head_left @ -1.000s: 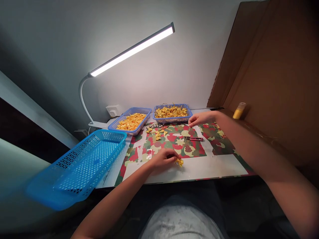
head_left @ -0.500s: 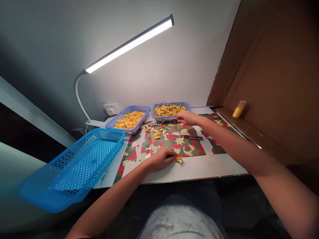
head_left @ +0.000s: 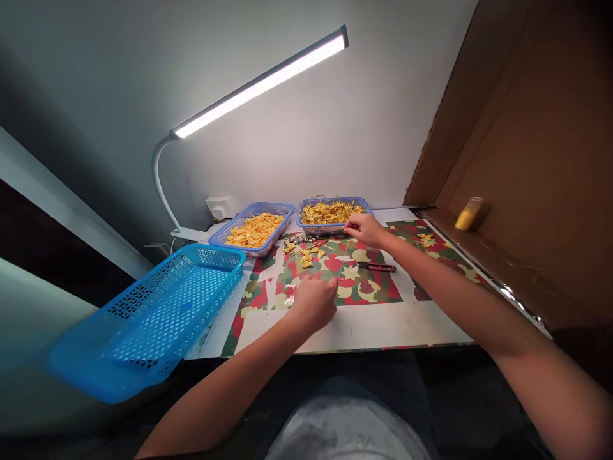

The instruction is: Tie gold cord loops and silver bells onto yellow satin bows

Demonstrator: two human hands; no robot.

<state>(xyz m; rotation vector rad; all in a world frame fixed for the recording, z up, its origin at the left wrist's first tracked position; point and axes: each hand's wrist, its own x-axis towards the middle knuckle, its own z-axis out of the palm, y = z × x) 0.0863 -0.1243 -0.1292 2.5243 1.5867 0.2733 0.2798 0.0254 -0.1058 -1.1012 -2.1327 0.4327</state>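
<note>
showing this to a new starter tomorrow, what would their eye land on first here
Probably the long, glowing white bar lamp, slanting in front of the pale grey wall at the top. Next might come the large bright-blue perforated plastic basket on the left. Then perhaps the bare left hand and right hand, over the red, green and cream camouflage-patterned sheet in the middle.

Person: left hand (head_left: 313, 301) bare, right hand (head_left: 366, 230) bare too. Left forearm (head_left: 234, 382) and right forearm (head_left: 445, 287) uncovered, slender, smooth in outline. Low at the body's middle, pale grey cloth (head_left: 347, 431), rounded, mottled with darker smudges. Beyond it, darker cloth (head_left: 371, 377), bluish-black; garment too dim to name from here.
</note>
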